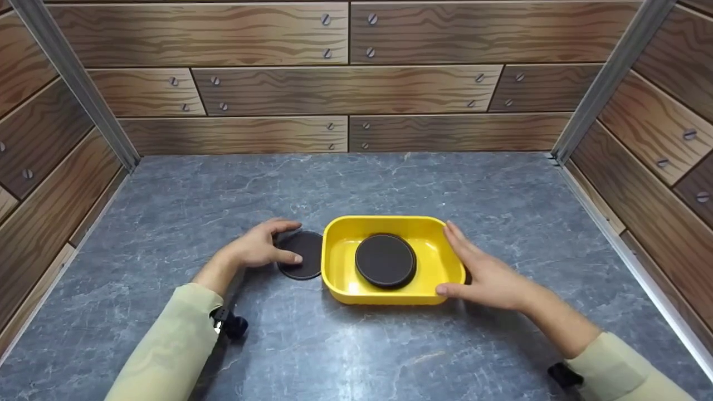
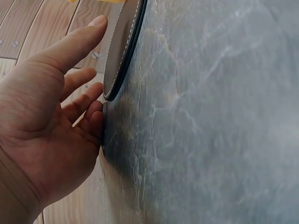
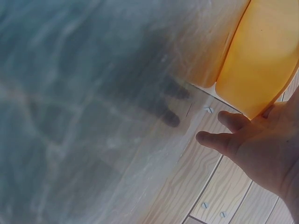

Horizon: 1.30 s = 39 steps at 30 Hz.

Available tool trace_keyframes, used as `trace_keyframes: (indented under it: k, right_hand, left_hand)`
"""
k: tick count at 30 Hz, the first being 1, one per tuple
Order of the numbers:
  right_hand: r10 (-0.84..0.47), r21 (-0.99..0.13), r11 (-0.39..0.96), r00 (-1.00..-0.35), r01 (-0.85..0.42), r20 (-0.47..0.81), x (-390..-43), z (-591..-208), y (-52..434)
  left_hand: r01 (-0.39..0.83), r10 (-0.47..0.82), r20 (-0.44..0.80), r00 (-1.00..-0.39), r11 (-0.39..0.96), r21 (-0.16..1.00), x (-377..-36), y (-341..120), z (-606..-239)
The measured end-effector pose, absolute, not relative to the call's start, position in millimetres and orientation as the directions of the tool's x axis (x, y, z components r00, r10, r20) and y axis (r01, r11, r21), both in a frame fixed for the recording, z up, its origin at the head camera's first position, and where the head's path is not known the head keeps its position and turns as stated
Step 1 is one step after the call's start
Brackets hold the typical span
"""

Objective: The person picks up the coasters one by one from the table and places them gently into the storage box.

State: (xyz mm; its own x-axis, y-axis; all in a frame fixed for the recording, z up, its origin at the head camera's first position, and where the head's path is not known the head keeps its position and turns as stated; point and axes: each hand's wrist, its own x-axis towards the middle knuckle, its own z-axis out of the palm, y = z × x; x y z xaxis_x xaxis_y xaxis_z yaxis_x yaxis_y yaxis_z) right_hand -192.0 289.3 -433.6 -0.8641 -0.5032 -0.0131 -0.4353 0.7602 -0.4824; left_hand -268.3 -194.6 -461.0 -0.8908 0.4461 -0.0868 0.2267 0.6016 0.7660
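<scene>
Black coaster (image 1: 301, 255) under relaxed left hand (image 1: 260, 245) fingers, open right hand (image 1: 486, 273) touching yellow tray (image 1: 341, 262)

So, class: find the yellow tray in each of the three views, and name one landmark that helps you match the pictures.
Head: the tray sits centre on the table, right hand at its right side.
Left wrist: only a yellow sliver at the top edge.
Right wrist: its wall fills the upper right, beside the hand.
Shared landmark: the grey marbled table.
</scene>
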Motion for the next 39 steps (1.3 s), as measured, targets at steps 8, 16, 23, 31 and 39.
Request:
trace_keyframes:
  k: [8,16,23,31,39]
  right_hand:
    - [-0.503,-0.472,0.765,-0.864,-0.439,-0.011,-191.7,-433.9,289.5]
    - [-0.496,-0.473,0.769,-0.868,-0.431,-0.014,-191.6,-434.2,288.7]
    - [-0.502,-0.471,0.765,-0.865,-0.440,-0.006,-191.4,-434.0,288.7]
    - [-0.501,-0.481,0.760,-0.865,-0.437,-0.006,-190.7,-433.2,289.1]
    - [-0.501,-0.483,0.760,-0.866,-0.435,-0.009,-191.5,-434.6,288.7]
  left_hand:
    - [0.271,0.477,-0.097,-0.874,0.643,0.716,-266.9,-193.0,-461.1]
    - [0.291,0.470,-0.078,-0.879,0.660,0.692,-261.8,-190.4,-462.5]
    - [0.309,0.471,-0.061,-0.880,0.666,0.679,-260.8,-189.7,-463.4]
    - [0.311,0.474,-0.048,-0.879,0.649,0.694,-259.5,-188.7,-462.5]
    - [0.340,0.497,-0.048,-0.866,0.657,0.673,-260.1,-188.7,-461.3]
